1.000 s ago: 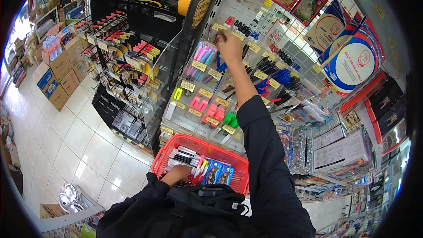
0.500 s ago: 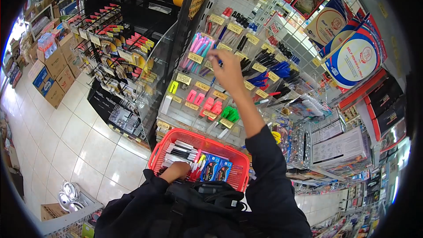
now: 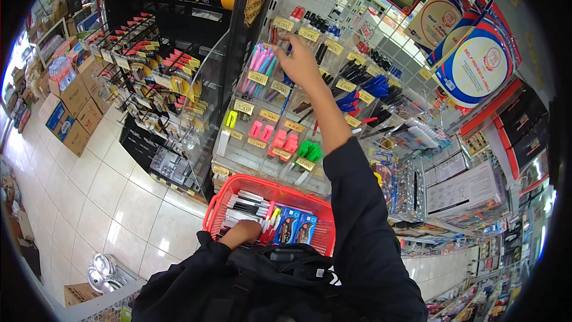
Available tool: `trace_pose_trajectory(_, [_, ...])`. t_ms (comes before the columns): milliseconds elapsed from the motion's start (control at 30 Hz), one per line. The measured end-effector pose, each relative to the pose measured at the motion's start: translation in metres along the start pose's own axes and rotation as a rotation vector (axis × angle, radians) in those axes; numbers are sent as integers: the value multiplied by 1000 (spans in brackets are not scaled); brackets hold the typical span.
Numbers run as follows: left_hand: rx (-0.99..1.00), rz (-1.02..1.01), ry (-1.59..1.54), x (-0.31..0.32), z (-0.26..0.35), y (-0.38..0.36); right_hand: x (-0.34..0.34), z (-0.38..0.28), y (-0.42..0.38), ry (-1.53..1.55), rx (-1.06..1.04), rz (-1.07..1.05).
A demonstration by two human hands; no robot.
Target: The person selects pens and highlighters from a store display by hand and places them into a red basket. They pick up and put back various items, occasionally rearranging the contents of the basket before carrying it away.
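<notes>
My right hand (image 3: 298, 62) reaches up to the tiered clear pen rack (image 3: 253, 120). Its thumb and forefinger are apart, by the upper end of the pink and turquoise pens (image 3: 260, 62). Just above the fingertips are red pens (image 3: 274, 34) behind a price tag; I see nothing held. Low in front of me, my left hand (image 3: 244, 232) is curled into the red basket (image 3: 277, 188), over the pens, its fingertips hidden. Inside the basket lie black-and-white pens (image 3: 247, 207) and blue packs (image 3: 296, 226).
Pink highlighters (image 3: 283, 143) and green highlighters (image 3: 309, 151) fill the lower rack tiers. A battery display (image 3: 170, 71) stands to the left. Cardboard boxes (image 3: 74, 104) sit on the tiled floor (image 3: 128, 203). Self-adhesive label packs (image 3: 476, 68) hang at right.
My right hand has moved up the rack, from beside the pink and turquoise pens to their upper end, and its fingers have spread. My left hand stays in the basket. The view has shifted slightly.
</notes>
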State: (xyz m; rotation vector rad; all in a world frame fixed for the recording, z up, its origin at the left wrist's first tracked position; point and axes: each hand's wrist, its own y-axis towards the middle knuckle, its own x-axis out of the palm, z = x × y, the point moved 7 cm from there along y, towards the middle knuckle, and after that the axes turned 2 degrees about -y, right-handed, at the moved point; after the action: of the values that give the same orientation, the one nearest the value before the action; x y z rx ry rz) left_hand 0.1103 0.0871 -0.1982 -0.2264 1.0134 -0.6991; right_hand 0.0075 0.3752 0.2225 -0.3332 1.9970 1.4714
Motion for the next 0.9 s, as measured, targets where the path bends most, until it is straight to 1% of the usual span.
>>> trace_pose_trajectory(100, [-16, -23, -25, 1, -3, 0, 27, 19, 22, 112, 286, -264])
trace_pose_trajectory(133, [11, 12, -20, 5, -7, 2, 32, 20, 30, 63, 301, -329])
trace_pose_trajectory(233, [14, 45, -41, 7, -11, 5, 49, 20, 40, 54, 382, -503])
trace_pose_trajectory(367, [16, -28, 6, 4, -5, 0, 67, 26, 31, 63, 526, -583])
trace_pose_trajectory(467, [13, 20, -19, 5, -7, 2, 50, 19, 30, 32, 414, -468])
trace_pose_trajectory(567, [-7, 17, -12, 7, -8, 4, 33, 17, 30, 90, 397, -413])
trace_pose_trajectory(667, [-5, -24, -5, 7, -6, 6, 22, 24, 31, 122, 275, -237])
trace_pose_trajectory(767, [-18, -7, 7, 8, -7, 7, 3, 19, 31, 132, 180, -71])
trace_pose_trajectory(867, [-10, -8, -17, 9, -8, 9, -1, 26, 29, 88, 100, 95])
trace_pose_trajectory(900, [-11, -9, -12, 7, -7, 6, 1, 30, 28, 137, 178, 79])
